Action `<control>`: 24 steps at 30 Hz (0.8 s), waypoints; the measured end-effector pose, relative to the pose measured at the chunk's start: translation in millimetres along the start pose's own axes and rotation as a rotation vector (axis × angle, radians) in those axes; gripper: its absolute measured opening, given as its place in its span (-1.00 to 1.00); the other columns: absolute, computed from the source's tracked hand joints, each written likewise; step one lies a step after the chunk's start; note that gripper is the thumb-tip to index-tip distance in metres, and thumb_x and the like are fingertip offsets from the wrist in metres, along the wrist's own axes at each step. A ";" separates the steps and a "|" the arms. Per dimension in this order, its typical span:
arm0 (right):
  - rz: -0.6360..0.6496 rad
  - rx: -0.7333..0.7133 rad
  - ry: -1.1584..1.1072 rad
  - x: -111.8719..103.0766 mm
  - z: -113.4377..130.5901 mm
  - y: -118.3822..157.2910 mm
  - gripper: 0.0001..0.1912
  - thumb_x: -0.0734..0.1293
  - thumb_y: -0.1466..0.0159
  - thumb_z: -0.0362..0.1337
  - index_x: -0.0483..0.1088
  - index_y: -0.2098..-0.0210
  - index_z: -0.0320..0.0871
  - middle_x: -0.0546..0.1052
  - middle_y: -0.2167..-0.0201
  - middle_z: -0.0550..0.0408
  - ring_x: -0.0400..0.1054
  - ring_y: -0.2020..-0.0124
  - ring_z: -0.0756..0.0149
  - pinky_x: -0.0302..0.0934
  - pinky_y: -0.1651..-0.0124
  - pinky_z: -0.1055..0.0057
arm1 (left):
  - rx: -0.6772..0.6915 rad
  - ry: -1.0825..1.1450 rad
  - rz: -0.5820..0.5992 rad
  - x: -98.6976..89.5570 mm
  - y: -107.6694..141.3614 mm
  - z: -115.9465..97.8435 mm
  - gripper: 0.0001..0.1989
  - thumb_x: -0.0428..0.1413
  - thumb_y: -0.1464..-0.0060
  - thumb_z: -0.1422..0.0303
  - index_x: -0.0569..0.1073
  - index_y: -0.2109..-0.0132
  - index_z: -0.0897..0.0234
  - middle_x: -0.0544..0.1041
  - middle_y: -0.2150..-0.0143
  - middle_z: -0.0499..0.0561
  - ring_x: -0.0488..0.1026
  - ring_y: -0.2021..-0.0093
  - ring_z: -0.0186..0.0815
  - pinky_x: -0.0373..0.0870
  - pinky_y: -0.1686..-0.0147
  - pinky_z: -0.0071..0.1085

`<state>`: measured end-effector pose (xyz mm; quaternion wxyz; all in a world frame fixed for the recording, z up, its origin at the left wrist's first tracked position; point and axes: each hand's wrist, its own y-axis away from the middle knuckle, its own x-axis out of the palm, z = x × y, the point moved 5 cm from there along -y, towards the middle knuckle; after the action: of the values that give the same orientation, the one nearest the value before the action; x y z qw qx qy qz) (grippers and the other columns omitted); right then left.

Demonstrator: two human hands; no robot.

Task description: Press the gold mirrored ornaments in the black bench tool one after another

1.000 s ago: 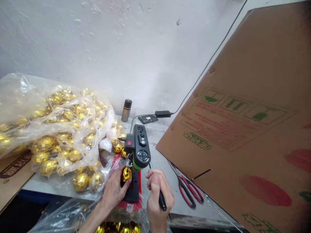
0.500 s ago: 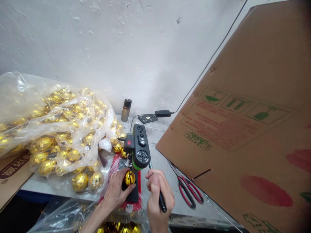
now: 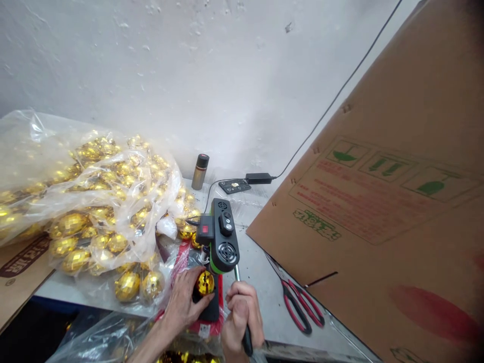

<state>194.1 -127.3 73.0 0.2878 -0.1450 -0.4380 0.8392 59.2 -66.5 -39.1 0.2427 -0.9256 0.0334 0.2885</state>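
Between the left fingers (image 3: 192,275) sits a gold ball (image 3: 205,284).

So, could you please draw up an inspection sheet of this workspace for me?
Surface: light-grey table with small dark specks.
Job's things: gold faceted ball at a black-and-green machine.
Clutter: clear plastic bag full of gold balls; scissors with red-and-black handles; brown cylindrical bottle with black cap; flat black panel.
Hands: left hand holds the ball; right hand grips a metal lever with black handle.
Cables: thin dark cable rising past the cardboard box from a black rectangular adapter.
Surroundings: pitted whitish wall; brown cardboard box with green and red printing.
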 end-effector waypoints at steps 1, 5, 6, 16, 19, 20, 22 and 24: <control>-0.013 -0.016 -0.003 0.9 -0.1 -0.3 -0.68 0.16 -0.49 -0.42 0.32 0.40 -0.08 0.41 0.41 0.18 0.30 0.42 0.37 0.18 0.33 0.37 | -0.002 0.002 -0.003 0.6 0.2 0.0 -0.52 0.26 -0.22 0.15 0.54 -0.21 0.25 0.70 -0.08 0.27 0.66 -0.03 0.13 0.63 -0.01 0.10; -0.020 -0.038 -0.008 2.8 -0.4 -1.1 -0.66 0.13 -0.51 -0.41 0.28 0.41 -0.08 0.39 0.41 0.20 0.27 0.43 0.38 0.18 0.32 0.36 | -0.023 0.023 -0.020 3.5 1.4 1.0 -0.52 0.26 -0.20 0.16 0.54 -0.21 0.23 0.70 -0.09 0.27 0.65 -0.05 0.13 0.62 -0.02 0.11; -0.011 -0.027 -0.006 3.0 -0.8 -0.8 -0.66 0.13 -0.51 -0.41 0.28 0.40 -0.08 0.39 0.40 0.20 0.27 0.42 0.39 0.18 0.32 0.36 | -0.029 0.032 -0.019 4.2 1.7 1.5 -0.52 0.26 -0.19 0.17 0.54 -0.21 0.23 0.69 -0.10 0.27 0.65 -0.05 0.13 0.62 -0.03 0.12; -0.036 0.021 -0.017 2.9 -8.0 6.4 -0.63 0.15 -0.51 -0.37 0.28 0.44 -0.07 0.39 0.43 0.18 0.27 0.44 0.35 0.19 0.35 0.35 | -0.067 0.059 -0.011 8.6 2.3 3.1 -0.51 0.25 -0.17 0.18 0.54 -0.21 0.21 0.68 -0.13 0.27 0.63 -0.08 0.15 0.58 -0.08 0.15; -0.050 0.028 -0.020 2.2 -11.3 7.7 -0.61 0.14 -0.52 -0.35 0.28 0.46 -0.06 0.39 0.46 0.17 0.27 0.47 0.33 0.20 0.36 0.33 | -0.075 0.065 -0.008 8.9 1.5 2.6 -0.51 0.25 -0.17 0.18 0.55 -0.21 0.21 0.69 -0.13 0.26 0.64 -0.09 0.15 0.58 -0.09 0.15; -0.055 0.036 -0.018 1.6 -11.9 8.0 -0.61 0.14 -0.52 -0.34 0.29 0.46 -0.06 0.39 0.46 0.17 0.27 0.47 0.33 0.21 0.36 0.32 | -0.075 0.066 -0.006 8.9 1.2 2.5 -0.51 0.25 -0.16 0.18 0.55 -0.21 0.21 0.69 -0.12 0.26 0.64 -0.08 0.15 0.58 -0.08 0.14; -0.052 0.063 -0.013 0.8 -12.4 8.6 -0.61 0.15 -0.53 -0.31 0.29 0.46 -0.06 0.40 0.45 0.17 0.29 0.46 0.32 0.24 0.33 0.32 | -0.074 0.066 -0.006 9.0 0.7 2.9 -0.50 0.26 -0.16 0.18 0.55 -0.21 0.20 0.69 -0.12 0.26 0.64 -0.07 0.14 0.58 -0.08 0.14; -0.039 0.087 -0.018 1.1 -12.2 8.8 -0.61 0.15 -0.53 -0.29 0.30 0.45 -0.07 0.40 0.44 0.17 0.31 0.43 0.33 0.27 0.31 0.34 | -0.075 0.069 -0.006 9.3 0.4 3.5 -0.50 0.26 -0.15 0.19 0.54 -0.21 0.20 0.69 -0.11 0.26 0.64 -0.07 0.13 0.58 -0.08 0.13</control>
<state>196.2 -122.6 58.7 0.3064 -0.1162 -0.4065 0.8529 65.1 -64.5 -46.9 0.2074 -0.9435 0.0279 0.2569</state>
